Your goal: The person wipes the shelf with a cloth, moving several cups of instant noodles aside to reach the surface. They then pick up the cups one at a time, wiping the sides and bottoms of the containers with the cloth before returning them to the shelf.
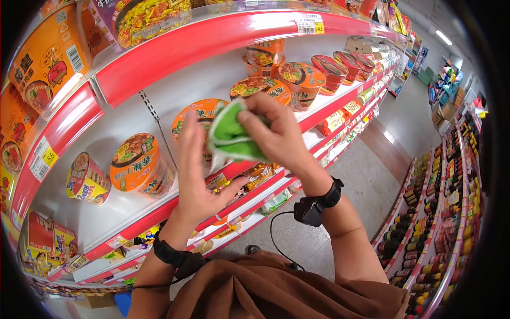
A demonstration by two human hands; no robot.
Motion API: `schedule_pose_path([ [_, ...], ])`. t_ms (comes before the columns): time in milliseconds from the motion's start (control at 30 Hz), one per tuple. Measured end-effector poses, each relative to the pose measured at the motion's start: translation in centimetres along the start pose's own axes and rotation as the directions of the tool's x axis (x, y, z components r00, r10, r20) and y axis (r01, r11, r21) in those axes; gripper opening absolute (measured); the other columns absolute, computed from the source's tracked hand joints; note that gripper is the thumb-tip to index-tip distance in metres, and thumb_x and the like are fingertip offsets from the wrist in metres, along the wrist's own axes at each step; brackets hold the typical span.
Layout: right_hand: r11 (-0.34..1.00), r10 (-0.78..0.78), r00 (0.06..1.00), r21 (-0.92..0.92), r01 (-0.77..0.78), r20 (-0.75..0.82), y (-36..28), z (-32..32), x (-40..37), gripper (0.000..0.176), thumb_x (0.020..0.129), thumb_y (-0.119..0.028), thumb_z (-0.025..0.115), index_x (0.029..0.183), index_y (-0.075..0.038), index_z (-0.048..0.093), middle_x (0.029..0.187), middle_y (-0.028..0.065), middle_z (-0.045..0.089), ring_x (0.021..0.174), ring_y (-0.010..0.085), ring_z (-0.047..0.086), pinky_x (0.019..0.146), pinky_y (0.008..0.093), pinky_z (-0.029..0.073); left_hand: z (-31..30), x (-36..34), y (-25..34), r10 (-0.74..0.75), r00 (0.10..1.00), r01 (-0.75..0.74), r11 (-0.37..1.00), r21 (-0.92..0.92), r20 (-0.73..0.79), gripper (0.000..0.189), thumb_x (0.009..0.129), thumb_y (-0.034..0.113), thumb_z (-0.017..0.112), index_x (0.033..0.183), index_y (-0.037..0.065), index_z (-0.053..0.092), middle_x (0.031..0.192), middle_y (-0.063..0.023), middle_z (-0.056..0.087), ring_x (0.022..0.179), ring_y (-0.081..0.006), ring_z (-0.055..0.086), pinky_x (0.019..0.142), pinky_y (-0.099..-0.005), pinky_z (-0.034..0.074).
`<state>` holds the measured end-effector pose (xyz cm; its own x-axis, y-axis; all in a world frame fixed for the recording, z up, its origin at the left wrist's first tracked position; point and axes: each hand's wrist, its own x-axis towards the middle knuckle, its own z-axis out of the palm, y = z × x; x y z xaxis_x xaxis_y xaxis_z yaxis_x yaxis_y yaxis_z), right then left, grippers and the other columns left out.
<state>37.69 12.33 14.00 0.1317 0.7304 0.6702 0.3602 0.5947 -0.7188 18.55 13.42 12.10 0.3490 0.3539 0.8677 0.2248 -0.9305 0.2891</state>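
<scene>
My right hand pinches a folded green cloth with white edging, held up in front of the shelf. My left hand is upright beside the cloth, fingers stretched and thumb apart, slightly blurred; nothing shows in its grasp. Behind both hands, orange instant noodle bowls stand on the white shelf: one bowl is partly covered by my left hand and the cloth, another bowl sits just above my right hand. To the left are an orange noodle bowl and a smaller noodle cup.
Red price rails edge the shelves. Red-lidded bowls stand farther right, and large orange noodle packs are at upper left. Across the grey aisle floor, a rack of bottles runs along the right. A black cable hangs from my right wrist device.
</scene>
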Motion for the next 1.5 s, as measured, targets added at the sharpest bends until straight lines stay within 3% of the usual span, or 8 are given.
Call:
schedule_pose_path([
  [133,0.997,-0.026,0.946,0.077,0.001,0.323,-2.3,0.6,0.7,0.015,0.091,-0.013,0.063,0.097,0.001,0.061,0.084,0.0021,0.058,0.082,0.0056,0.054,0.071,0.0233,0.045,0.2,-0.1,-1.2,-0.028,0.999,0.027,0.996,-0.089,-0.018,0.059,0.069,-0.005,0.068,0.125,0.003,0.051,0.122,-0.0173,0.052,0.112,-0.0312,0.054,0.095,-0.0374,0.043],
  [267,0.865,-0.25,0.955,-0.479,0.147,-0.158,2.4,-4.2,7.1,0.031,0.081,-0.021,0.07,0.101,0.001,0.062,0.085,0.0139,0.066,0.076,0.0264,0.065,0.07,0.0375,0.051,-1.9,-0.5,-1.5,-0.24,0.964,0.2,0.939,-0.28,-0.116,0.048,0.07,-0.01,0.064,0.115,0.003,0.054,0.117,-0.0117,0.054,0.107,-0.0201,0.054,0.094,-0.0306,0.042],
  [433,0.368,-0.623,0.78,-0.903,0.223,-0.06,10.9,-10.7,14.9,0.053,0.071,-0.042,0.077,0.107,-0.006,0.063,0.092,0.0133,0.064,0.089,0.031,0.064,0.076,0.0417,0.052,-4.8,-2.1,-1.1,-0.261,0.962,0.232,0.937,-0.26,-0.083,0.046,0.071,-0.007,0.069,0.115,0.003,0.054,0.113,-0.0098,0.055,0.106,-0.0181,0.054,0.094,-0.03,0.042],
  [800,0.896,-0.037,0.999,-0.443,0.042,0.02,12.4,-10.0,19.3,0.063,0.069,-0.046,0.083,0.115,-0.009,0.062,0.112,0.0111,0.066,0.107,0.0252,0.061,0.091,0.0381,0.047,-12.2,-5.7,-1.4,-0.371,0.925,0.338,0.903,-0.265,-0.087,0.032,0.074,-0.002,0.069,0.103,0.003,0.056,0.11,-0.0079,0.055,0.1,-0.0149,0.055,0.091,-0.0262,0.041],
  [1000,0.806,-0.031,0.999,-0.591,0.02,-0.008,12.1,-9.0,19.1,0.048,0.073,-0.032,0.083,0.108,-0.007,0.063,0.098,0.0067,0.067,0.088,0.0152,0.063,0.073,0.0334,0.052,-16.7,-7.4,-3.1,-0.467,0.875,0.336,0.774,-0.536,-0.125,0.022,0.084,0.021,0.062,0.095,0.005,0.052,0.114,-0.0144,0.055,0.097,-0.0173,0.057,0.081,-0.028,0.049],
  [1033,0.738,-0.349,0.937,-0.613,0.283,0.013,12.5,-8.3,18.8,0.046,0.07,-0.03,0.085,0.104,-0.007,0.064,0.092,0.0037,0.066,0.08,0.0112,0.061,0.061,0.0286,0.051,-17.2,-7.6,-3.2,-0.475,0.869,0.339,0.776,-0.532,-0.138,0.022,0.084,0.021,0.062,0.095,0.005,0.052,0.114,-0.0144,0.055,0.097,-0.0173,0.057,0.081,-0.028,0.049],
  [1267,0.853,-0.051,0.999,-0.52,0.048,0.008,8.0,-5.1,17.4,0.06,0.073,-0.041,0.081,0.118,-0.008,0.061,0.113,0.0081,0.066,0.103,0.0217,0.062,0.088,0.0343,0.048,-18.9,-8.7,-5.9,-0.766,0.63,0.458,0.503,-0.733,-0.132,0.029,0.093,0.032,0.041,0.089,0.006,0.051,0.11,-0.0129,0.058,0.101,-0.0193,0.052,0.087,-0.0303,0.041],
  [1500,0.821,-0.256,0.96,-0.5,0.276,0.109,6.9,-3.1,16.8,0.05,0.074,-0.032,0.082,0.114,-0.009,0.063,0.108,0.0059,0.067,0.099,0.0191,0.063,0.083,0.034,0.05,-17.8,-7.0,-6.0,-0.79,0.597,0.539,0.522,-0.661,-0.138,0.039,0.096,0.041,0.038,0.084,0.007,0.052,0.096,-0.0067,0.057,0.083,-0.0162,0.053,0.073,-0.0298,0.044],
])
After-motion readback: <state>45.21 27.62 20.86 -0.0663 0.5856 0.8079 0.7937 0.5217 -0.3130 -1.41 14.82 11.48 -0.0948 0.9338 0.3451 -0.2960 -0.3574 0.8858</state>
